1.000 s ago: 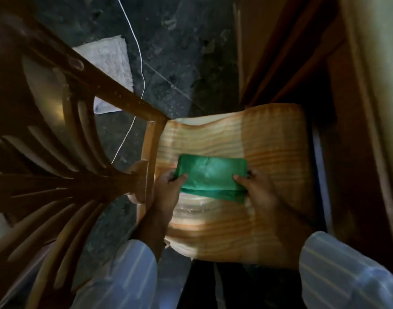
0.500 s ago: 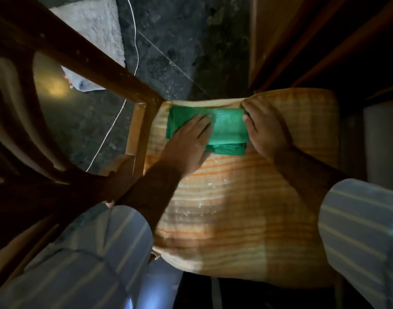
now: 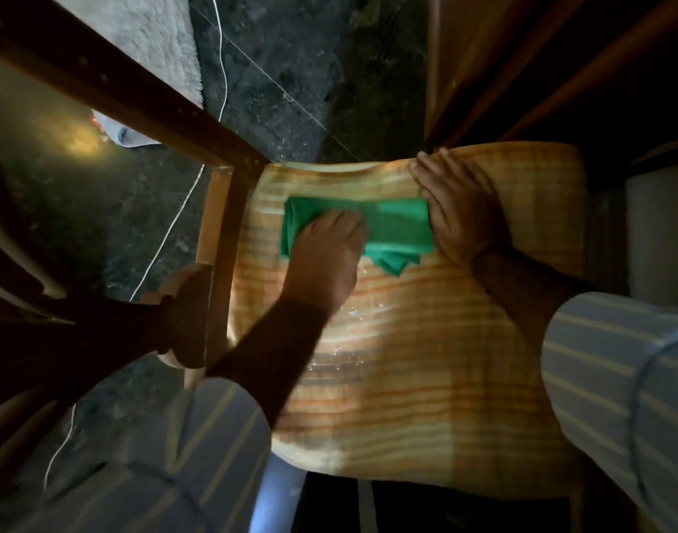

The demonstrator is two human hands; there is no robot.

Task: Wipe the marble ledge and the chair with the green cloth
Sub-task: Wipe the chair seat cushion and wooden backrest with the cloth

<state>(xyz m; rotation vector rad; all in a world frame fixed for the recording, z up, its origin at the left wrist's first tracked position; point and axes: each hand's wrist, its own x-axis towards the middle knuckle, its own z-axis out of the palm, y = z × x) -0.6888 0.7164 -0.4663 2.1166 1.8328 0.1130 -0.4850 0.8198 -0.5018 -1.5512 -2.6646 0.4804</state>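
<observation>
A folded green cloth [image 3: 397, 228] lies on the far half of the chair's striped orange seat cushion [image 3: 425, 359]. My left hand [image 3: 325, 259] presses flat on the cloth's left part, fingers pointing away from me. At the cloth's right end my right hand [image 3: 460, 209] rests palm down, partly on the cloth and partly on the cushion near its far edge. The chair's dark wooden frame and armrest [image 3: 129, 94] run along the left. Small white crumbs dot the cushion near my left forearm. The marble ledge is not visible.
A dark stone floor [image 3: 299, 71] lies beyond the chair, with a pale rug [image 3: 156, 44] at the top left and a thin white cord [image 3: 218, 82] across it. Dark wooden furniture [image 3: 541, 63] stands close on the right. A white panel [image 3: 660, 232] sits at the right edge.
Both hands pushed the cloth from the seat's middle to its far edge, then drew it slightly back toward me. My left hand went from gripping the cloth's edge to lying flat on it.
</observation>
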